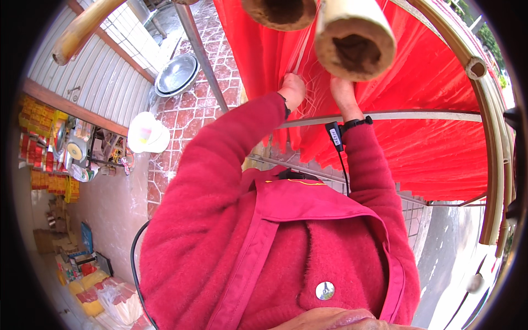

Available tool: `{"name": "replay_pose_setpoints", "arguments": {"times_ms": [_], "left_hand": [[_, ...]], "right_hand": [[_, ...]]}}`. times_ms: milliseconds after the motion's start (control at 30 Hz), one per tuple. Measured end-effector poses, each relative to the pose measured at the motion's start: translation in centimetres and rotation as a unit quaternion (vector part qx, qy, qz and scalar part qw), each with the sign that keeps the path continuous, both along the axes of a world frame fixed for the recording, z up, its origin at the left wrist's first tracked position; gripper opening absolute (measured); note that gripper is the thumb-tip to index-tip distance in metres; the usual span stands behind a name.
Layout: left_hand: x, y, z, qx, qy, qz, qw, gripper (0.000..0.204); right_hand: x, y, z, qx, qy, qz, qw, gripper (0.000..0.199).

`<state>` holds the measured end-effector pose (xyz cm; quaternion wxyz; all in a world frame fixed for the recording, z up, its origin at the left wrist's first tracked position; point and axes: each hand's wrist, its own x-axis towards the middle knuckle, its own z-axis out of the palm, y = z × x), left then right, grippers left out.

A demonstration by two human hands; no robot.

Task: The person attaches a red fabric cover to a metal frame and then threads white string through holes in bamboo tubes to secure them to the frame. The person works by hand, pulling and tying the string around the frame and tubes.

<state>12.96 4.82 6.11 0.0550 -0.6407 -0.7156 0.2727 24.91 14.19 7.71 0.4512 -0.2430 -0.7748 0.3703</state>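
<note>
Nearest to us is the chest of a red fleece top [330,247] with a pink strap [247,264] crossing it, and both sleeves rise from it toward the rail [429,116], a grey bar running across the red sheet [440,110]. Our left arm bends at the elbow and slants up to the right, so the left hand [293,89] sits just above the rail's left end, knuckles toward us, fingers curled and pinching a pale strand [301,52] that runs up from it. Our right arm runs straighter, its wrist crossing the rail with a black band [356,123] and small tag [335,133] on it; the right hand [344,96] lies just above the rail, beside the left, fingers tucked into thin pale threads [319,88], though we cannot tell whether it grips them. The sheet hangs behind and below the rail. Above the hands, two bamboo tube ends [355,41] loom. Far left of the rail, a metal bowl [177,73] rests on tiled floor [187,110].
</note>
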Motion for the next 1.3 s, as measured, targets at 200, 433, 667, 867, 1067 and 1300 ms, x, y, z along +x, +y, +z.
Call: {"name": "replay_pose_setpoints", "arguments": {"times_ms": [200, 433, 667, 867, 1067, 1300], "left_hand": [[-0.6, -1.5, 1.2, 0.107, -0.11, 0.008, 0.988, 0.025], [1.5, -2.7, 8.1, 0.378, -0.498, -0.046, 0.779, 0.028], [2.8, -0.5, 13.3, 0.495, -0.572, -0.131, 0.641, 0.051], [0.8, 1.9, 15.0, 0.505, -0.437, -0.074, 0.741, 0.06], [-0.4, 1.3, 15.8, 0.449, -0.391, -0.034, 0.803, 0.069], [-4.1, 2.6, 11.8, 0.437, -0.224, -0.052, 0.869, 0.07]], "right_hand": [[-0.1, 1.4, -1.3, 0.007, -0.011, 0.014, 1.0, 0.071], [-0.1, 0.1, -0.4, -0.044, 0.002, 0.032, 0.999, 0.068], [0.5, -1.7, 1.9, -0.081, 0.046, 0.107, 0.99, 0.065], [0.2, 0.0, -0.1, -0.07, 0.001, 0.086, 0.994, 0.066], [-0.3, 1.1, -1.7, -0.045, 0.004, 0.085, 0.995, 0.066], [0.1, -0.1, -0.8, -0.123, 0.028, 0.095, 0.988, 0.068]]}}
